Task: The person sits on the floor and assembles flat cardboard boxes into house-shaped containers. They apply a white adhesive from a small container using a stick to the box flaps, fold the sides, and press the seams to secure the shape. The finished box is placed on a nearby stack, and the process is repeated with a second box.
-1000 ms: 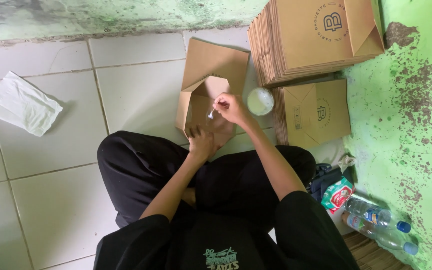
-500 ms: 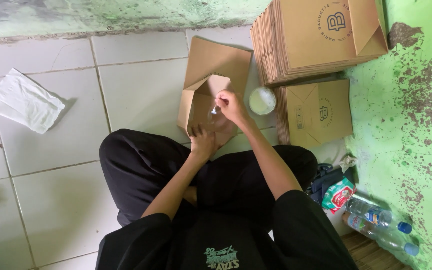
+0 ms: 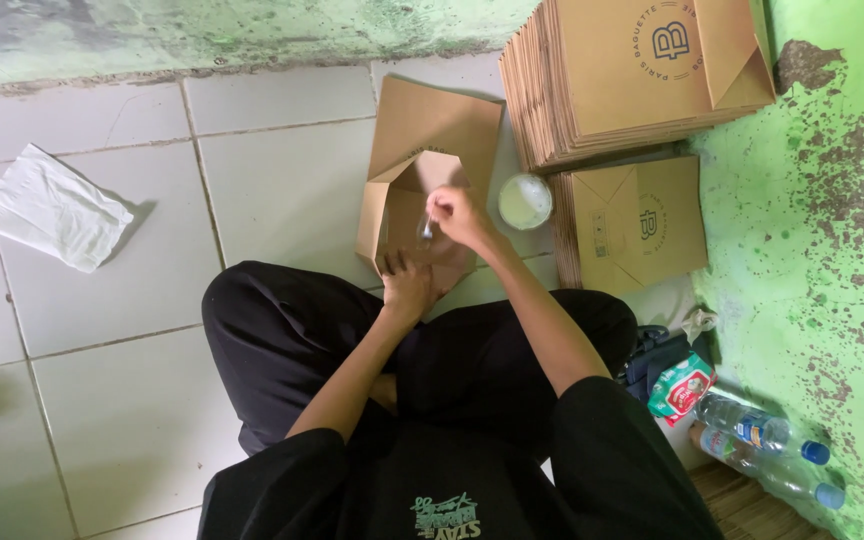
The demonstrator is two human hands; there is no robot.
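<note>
I sit cross-legged on a white tiled floor with a flat brown paper bag (image 3: 432, 140) in front of me, its bottom flaps folded open. My left hand (image 3: 409, 285) presses down on the near flap of the bag. My right hand (image 3: 457, 218) holds a small brush (image 3: 425, 232) with its tip on the opened bottom fold. A small round cup of white glue (image 3: 525, 200) stands just right of the bag, close to my right hand.
A tall stack of flat brown bags (image 3: 632, 75) leans at the upper right, a lower stack (image 3: 632, 222) below it. A white cloth (image 3: 50, 208) lies at the left. Plastic bottles (image 3: 762, 445) and a snack packet (image 3: 682, 388) rest by the green wall (image 3: 832, 250).
My right hand has come down from near the glue cup onto the bag's open bottom fold. My left hand stays pressed on the bag.
</note>
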